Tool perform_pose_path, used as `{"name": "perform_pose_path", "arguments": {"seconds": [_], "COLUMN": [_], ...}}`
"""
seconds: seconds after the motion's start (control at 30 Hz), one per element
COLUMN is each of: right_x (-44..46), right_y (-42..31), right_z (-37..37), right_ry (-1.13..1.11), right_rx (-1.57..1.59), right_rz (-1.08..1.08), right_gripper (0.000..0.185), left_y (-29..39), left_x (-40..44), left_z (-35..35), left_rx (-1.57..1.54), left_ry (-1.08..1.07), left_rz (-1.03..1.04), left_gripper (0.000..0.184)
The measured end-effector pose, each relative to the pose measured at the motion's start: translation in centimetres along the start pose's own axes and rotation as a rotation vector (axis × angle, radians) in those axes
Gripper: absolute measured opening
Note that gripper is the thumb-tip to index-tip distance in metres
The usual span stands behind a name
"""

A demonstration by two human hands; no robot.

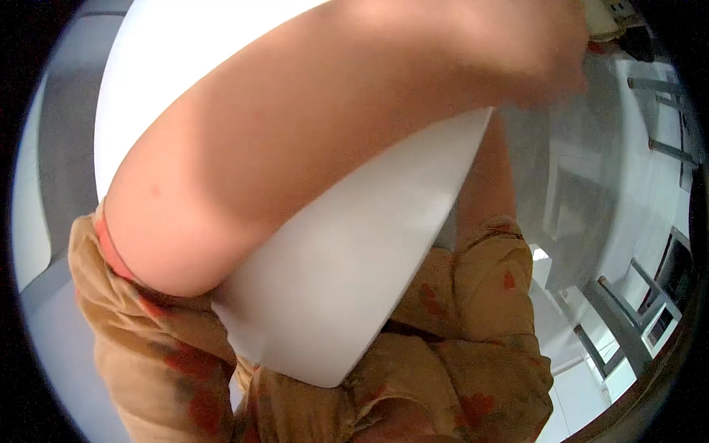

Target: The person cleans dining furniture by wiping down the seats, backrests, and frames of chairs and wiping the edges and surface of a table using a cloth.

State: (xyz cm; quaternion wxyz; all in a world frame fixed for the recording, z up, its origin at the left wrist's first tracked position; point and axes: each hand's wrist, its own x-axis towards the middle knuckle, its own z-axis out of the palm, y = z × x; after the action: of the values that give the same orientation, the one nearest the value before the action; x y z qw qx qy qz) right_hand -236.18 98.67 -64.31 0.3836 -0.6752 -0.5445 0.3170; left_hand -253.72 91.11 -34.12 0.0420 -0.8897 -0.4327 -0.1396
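My left forearm crosses the view from its rolled brown sleeve up to the right. It passes over a large smooth white panel (332, 273), whose straight edge slants down to a blunt corner at my lap; I cannot tell whether it is a tabletop. At the upper right my left hand (546, 55) is blurred and partly cut off, its fingers not readable. Part of my right forearm (486, 177) rises beyond the panel's edge, and the right hand is hidden behind my left wrist.
My brown garment with red flowers (473, 295) fills the lower middle. On the right are a shiny grey floor (583, 170) and grey metal furniture legs (620, 317). A pale object (604, 22) and a dark one (639, 44) lie at the top right.
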Motion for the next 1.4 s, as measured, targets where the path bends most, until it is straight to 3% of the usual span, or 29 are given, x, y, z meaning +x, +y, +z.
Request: {"name": "perform_pose_path", "arguments": {"seconds": [0.07,0.27,0.3,0.4,0.53,0.6,0.73,0.9,1.03,1.07,1.17,1.23,1.33,1.4], "right_x": [0.1,-1.2,-1.6,-2.6,-4.0,-4.4,-3.8,-2.2,-2.5,-4.0,-4.6,-5.0,-5.1,-5.6], "right_y": [0.4,0.5,0.3,-1.5,-6.3,-8.9,-15.1,-23.8,-28.6,-31.6,-31.3,-31.6,-32.7,-33.7], "right_z": [-0.1,-1.9,-2.6,-5.1,-9.3,-10.9,-12.4,-15.1,-14.2,-13.1,-10.2,-10.6,-10.2,-10.8], "right_ry": [-0.005,-0.019,-0.018,-0.022,-0.042,-0.057,-0.106,-0.225,-0.419,-0.121,-0.077,-0.156,-0.143,-0.258], "right_rx": [-0.012,-0.034,-0.033,-0.051,-0.089,-0.118,-0.198,-0.352,-0.591,-0.372,-0.281,-0.291,-0.214,-0.361], "right_rz": [0.015,0.051,0.054,0.07,0.08,0.07,0.034,0.01,-0.067,-0.022,-0.133,0.018,-0.066,0.229], "right_gripper": [0.037,0.035,0.035,0.034,0.033,0.033,0.032,0.031,0.03,0.029,0.028,0.028,0.028,0.026], "left_y": [0.1,-1.1,-0.6,-0.5,1.7,1.6,0.6,2.3,-0.8,-3.6,-12.2,-15.6,-17.7,-17.7], "left_x": [-0.2,0.5,0.5,0.5,4.5,5.2,6.3,8.2,3.0,0.8,-7.0,-9.3,-11.4,-11.6], "left_z": [-0.4,1.3,2.0,0.1,0.6,-1.6,-3.2,-6.6,-9.4,-10.1,-10.7,-11.5,-11.6,-12.6], "left_rx": [0.12,-0.24,-0.109,-0.048,-0.334,-0.483,-0.595,-0.767,-0.658,-0.622,-0.288,-0.158,-0.174,-0.203], "left_ry": [-0.012,-0.112,-0.006,-0.031,0.423,0.734,0.799,0.684,0.547,0.521,0.181,-0.1,-0.198,-0.236], "left_rz": [0.038,0.035,0.037,0.064,-0.153,-0.063,-0.053,-0.065,-0.367,-0.38,-0.506,-0.574,-0.565,-0.592], "left_gripper": [0.024,0.03,0.035,0.051,0.052,0.047,0.049,0.042,0.041,0.04,0.046,0.056,0.063,0.066]}}
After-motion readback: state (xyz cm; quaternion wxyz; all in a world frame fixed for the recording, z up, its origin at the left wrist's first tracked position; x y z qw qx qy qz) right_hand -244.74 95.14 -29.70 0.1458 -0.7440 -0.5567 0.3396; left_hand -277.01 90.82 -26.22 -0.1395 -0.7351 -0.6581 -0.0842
